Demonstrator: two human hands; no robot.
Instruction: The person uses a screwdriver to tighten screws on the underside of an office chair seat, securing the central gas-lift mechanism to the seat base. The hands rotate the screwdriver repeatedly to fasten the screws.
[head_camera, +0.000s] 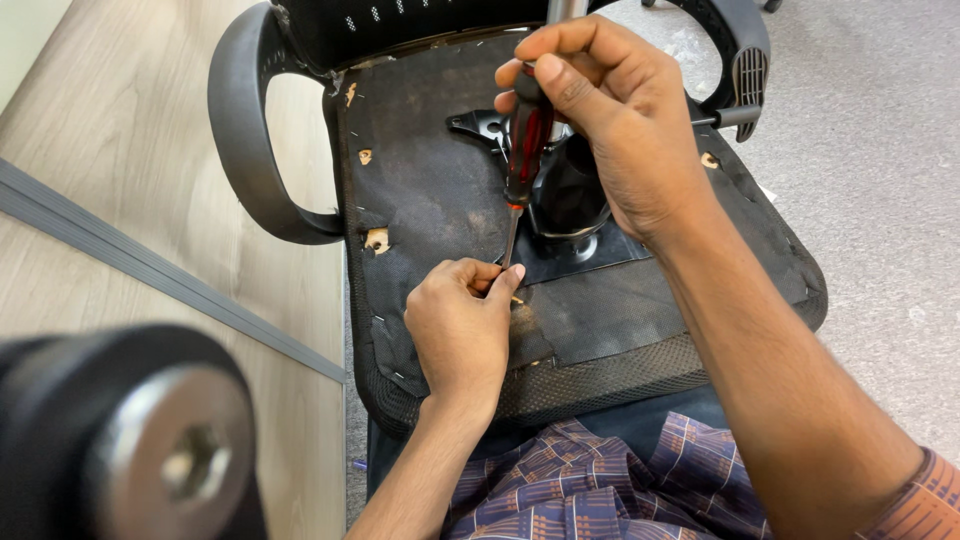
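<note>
Here, a blurred black wheel with a metal hub (170, 450) fills the lower left. The left hand (462, 325) pinches the screwdriver (525, 150) tip against the upturned chair seat's underside (420, 190). The right hand (610, 120) is clenched round its red handle, holding it nearly upright beside the black mechanism (570, 190).

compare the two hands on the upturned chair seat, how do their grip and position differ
The right hand is raised, wrapped around the red handle of the screwdriver; the left hand is low, resting on the seat underside. The right hand holds the screwdriver upright in a full grip; the left hand pinches its fingers at the screwdriver's tip. Both are bare and work at the same spot.
</note>
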